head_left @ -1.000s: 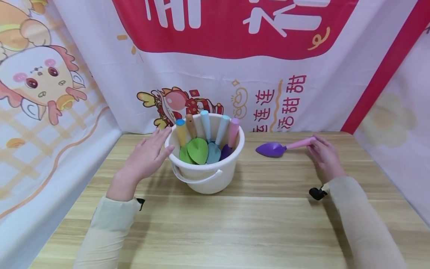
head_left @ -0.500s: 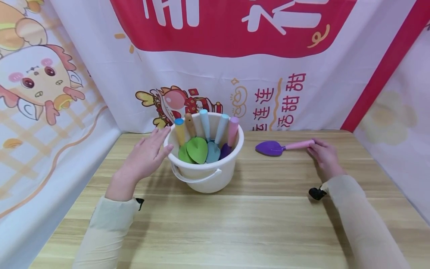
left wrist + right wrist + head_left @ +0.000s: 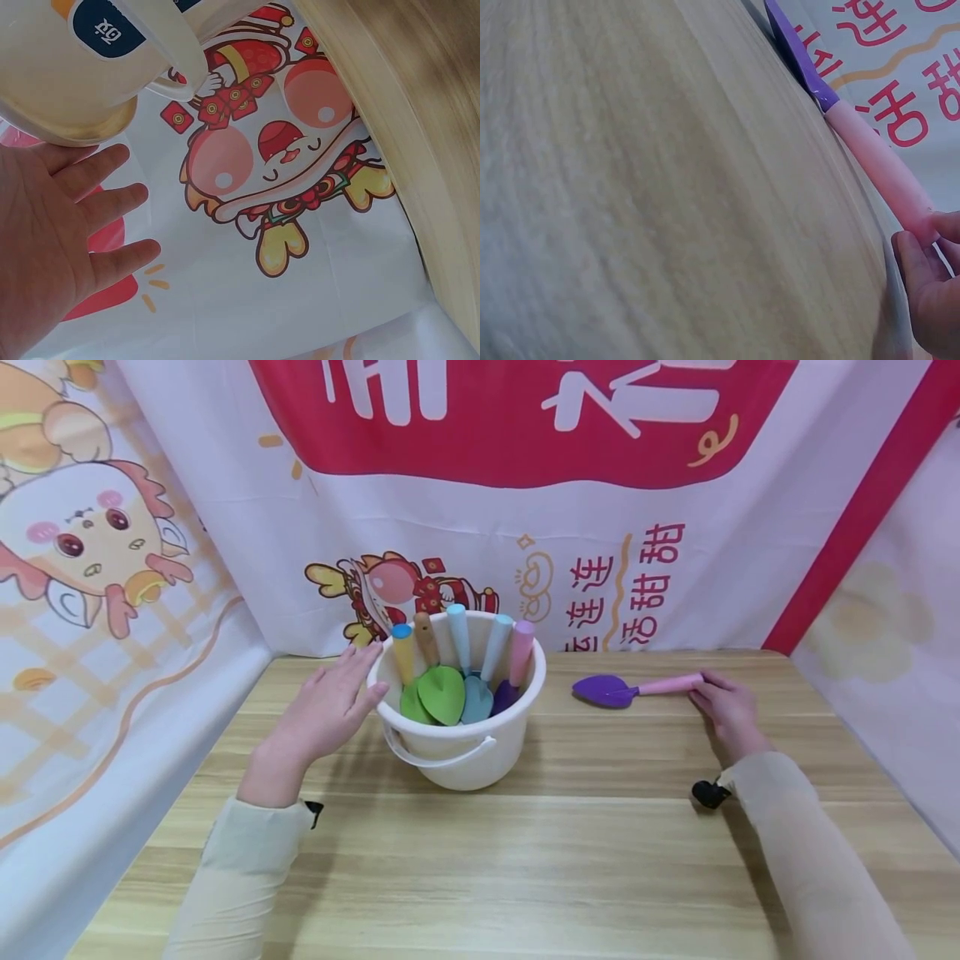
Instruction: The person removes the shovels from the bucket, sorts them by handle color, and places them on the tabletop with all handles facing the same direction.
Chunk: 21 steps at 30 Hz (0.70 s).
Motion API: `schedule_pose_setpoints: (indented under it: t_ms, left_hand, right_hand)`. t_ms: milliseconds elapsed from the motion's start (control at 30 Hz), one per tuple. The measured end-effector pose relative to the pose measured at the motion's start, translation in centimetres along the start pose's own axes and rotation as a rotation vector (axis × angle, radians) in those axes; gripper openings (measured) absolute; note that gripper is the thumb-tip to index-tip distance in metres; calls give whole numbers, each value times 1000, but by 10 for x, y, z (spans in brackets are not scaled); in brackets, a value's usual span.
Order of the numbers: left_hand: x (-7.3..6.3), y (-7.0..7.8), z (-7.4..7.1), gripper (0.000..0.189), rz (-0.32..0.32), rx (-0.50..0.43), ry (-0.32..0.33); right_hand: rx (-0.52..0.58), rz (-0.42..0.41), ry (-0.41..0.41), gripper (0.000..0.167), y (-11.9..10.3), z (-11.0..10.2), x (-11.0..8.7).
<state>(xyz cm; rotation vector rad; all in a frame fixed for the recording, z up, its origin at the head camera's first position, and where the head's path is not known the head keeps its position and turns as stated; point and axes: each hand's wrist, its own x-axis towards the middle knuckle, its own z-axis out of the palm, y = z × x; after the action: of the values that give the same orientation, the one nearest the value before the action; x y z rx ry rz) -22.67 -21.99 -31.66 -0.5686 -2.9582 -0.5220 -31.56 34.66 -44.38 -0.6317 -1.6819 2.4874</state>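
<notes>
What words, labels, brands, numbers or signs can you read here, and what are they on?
"活甜甜": red, on the backdrop.
"运连连", partly hidden: same backdrop.
Large white characters, same backdrop: cut off.
Dark blue print on the bucket: too unclear.

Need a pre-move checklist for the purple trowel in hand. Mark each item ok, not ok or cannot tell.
1. Right grip pinches the purple trowel by its pink handle: ok.
2. Bucket upright on the table: ok.
3. Bucket handle down, clear of the mouth: ok.
4. Left grip wrapped around the rim: not ok, fingers extended.
5. Blade fully off the table: cannot tell.
</notes>
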Motion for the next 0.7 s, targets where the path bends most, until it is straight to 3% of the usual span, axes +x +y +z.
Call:
schedule_pose_setpoints:
  t_ms: [233,400,700]
  left_hand:
    - [1,0,0,67,6,4,0]
    - [1,0,-1,67,-4,2,-11]
    - [0,-1,0,68,-6,8,-12]
  right_hand:
    - [4,76,44,64,-7,-7,-5]
    - [32,92,19,65,-13,-14,-14]
    - [62,38,-36,28,-29,-20,-29]
